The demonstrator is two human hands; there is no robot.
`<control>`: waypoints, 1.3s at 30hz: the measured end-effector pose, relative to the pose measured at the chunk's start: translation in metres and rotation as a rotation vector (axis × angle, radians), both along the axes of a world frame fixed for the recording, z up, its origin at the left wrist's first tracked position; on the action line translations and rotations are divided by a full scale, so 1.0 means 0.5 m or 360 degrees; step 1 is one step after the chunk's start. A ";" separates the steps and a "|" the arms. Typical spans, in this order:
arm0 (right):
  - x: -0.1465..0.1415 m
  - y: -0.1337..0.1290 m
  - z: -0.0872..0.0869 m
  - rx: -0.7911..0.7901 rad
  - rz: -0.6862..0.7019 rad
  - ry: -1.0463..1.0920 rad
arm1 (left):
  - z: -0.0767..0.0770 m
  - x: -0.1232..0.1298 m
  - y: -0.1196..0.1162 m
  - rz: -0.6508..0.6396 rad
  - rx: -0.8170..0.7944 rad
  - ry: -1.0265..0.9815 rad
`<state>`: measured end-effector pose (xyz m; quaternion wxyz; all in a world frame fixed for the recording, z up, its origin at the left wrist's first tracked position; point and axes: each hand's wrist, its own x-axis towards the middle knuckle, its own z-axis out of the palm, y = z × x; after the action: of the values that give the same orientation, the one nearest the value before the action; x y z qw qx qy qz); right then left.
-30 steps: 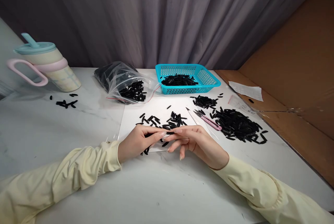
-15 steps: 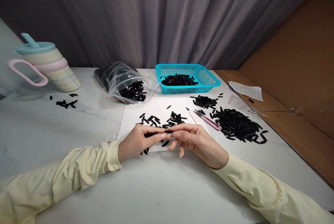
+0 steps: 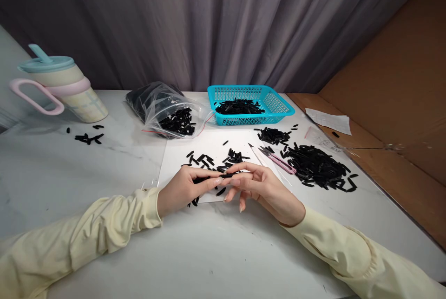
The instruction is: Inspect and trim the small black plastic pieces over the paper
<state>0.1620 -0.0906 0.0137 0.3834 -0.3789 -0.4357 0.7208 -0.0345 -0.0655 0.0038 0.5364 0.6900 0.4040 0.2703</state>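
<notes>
Above a white sheet (image 3: 174, 150), my two hands meet at the fingertips around one small, slim, black strip-like piece (image 3: 226, 175). My left hand (image 3: 184, 187) is closed, its thumb and forefinger pinching the left end of the piece. My right hand (image 3: 265, 187) has its thumb and a finger at the other end, with the forefinger lifted slightly above and the lower fingers loosely curled. Beneath and behind the fingers lie several similar black pieces (image 3: 205, 159). What material they are I cannot make out.
Behind stand an open zip bag (image 3: 156, 104) and a blue basket (image 3: 278, 104), both holding black pieces. To the right are pink thread snips (image 3: 285, 164), a pointed tool (image 3: 256, 150), and a large black heap (image 3: 317, 166). A tumbler (image 3: 69, 85) stands far left.
My right forefinger has lifted a little, and more of the black piece shows between the fingertips. My left hand has stayed still.
</notes>
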 end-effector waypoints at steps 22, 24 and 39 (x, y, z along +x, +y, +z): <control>0.016 0.017 0.013 0.0302 -0.0193 -0.0271 | 0.003 0.004 0.001 0.0029 -0.0014 0.0031; 0.033 0.061 0.032 0.0561 -0.0368 -0.0467 | 0.005 0.004 0.001 0.0050 -0.0043 0.0066; -0.024 0.067 0.101 0.1509 0.0497 -0.1728 | 0.003 0.007 0.001 0.0014 -0.0069 -0.0007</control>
<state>0.1502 -0.0571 0.0644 0.1291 -0.4096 -0.8778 0.2123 -0.0309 -0.0649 0.0053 0.5509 0.6758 0.4115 0.2654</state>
